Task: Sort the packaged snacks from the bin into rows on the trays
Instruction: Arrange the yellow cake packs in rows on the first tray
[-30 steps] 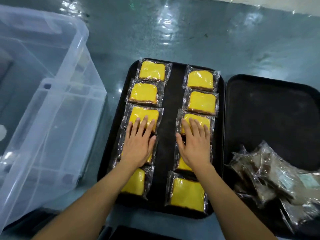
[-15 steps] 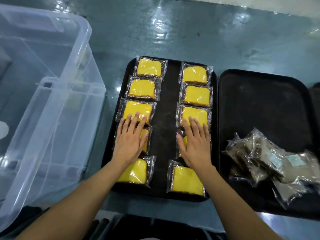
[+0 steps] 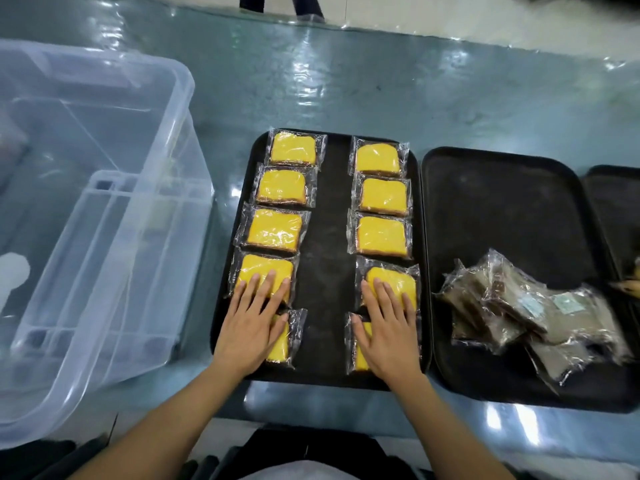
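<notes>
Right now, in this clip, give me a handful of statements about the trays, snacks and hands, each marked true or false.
1. The yellow snacks lie in two rows of five on the left tray. True.
2. The brown snacks are lined up in rows on the middle tray. False: they lie in a loose heap at its near right.
3. The left hand lies flat on the nearest packs of the left row, fingers straight. True.
4. The right hand lifts a pack off the tray. False: it lies flat on the right row.
5. The clear bin stands to the right of the trays. False: it stands to their left.
</notes>
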A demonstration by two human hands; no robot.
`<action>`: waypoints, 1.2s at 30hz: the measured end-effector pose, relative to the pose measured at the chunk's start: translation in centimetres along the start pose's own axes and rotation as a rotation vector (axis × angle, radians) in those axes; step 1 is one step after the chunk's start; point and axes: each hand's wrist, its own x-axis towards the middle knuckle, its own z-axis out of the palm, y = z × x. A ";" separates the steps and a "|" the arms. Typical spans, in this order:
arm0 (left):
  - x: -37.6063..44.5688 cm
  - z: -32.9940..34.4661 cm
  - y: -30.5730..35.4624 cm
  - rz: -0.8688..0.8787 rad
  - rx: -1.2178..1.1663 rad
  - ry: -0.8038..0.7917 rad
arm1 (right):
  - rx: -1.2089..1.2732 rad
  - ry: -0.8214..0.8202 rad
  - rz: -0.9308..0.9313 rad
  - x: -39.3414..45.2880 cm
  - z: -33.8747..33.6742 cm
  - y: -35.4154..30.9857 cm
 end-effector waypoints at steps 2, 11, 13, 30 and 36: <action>0.0 -0.3 0.0 -0.007 -0.025 -0.006 | 0.001 0.007 -0.013 -0.2 0.0 0.2; -0.1 -0.8 0.5 -0.077 -0.107 -0.004 | 0.009 -0.038 0.028 -0.2 -0.4 1.4; 0.3 -0.8 0.5 -0.107 -0.121 0.009 | 0.029 -0.033 0.023 -0.2 -0.5 1.5; 11.2 -2.3 0.2 -0.243 -0.146 -0.065 | 0.090 -0.072 0.023 11.6 -2.9 2.3; 16.5 -3.9 -0.6 -0.275 -0.155 0.058 | 0.074 -0.014 0.085 18.7 -4.8 3.5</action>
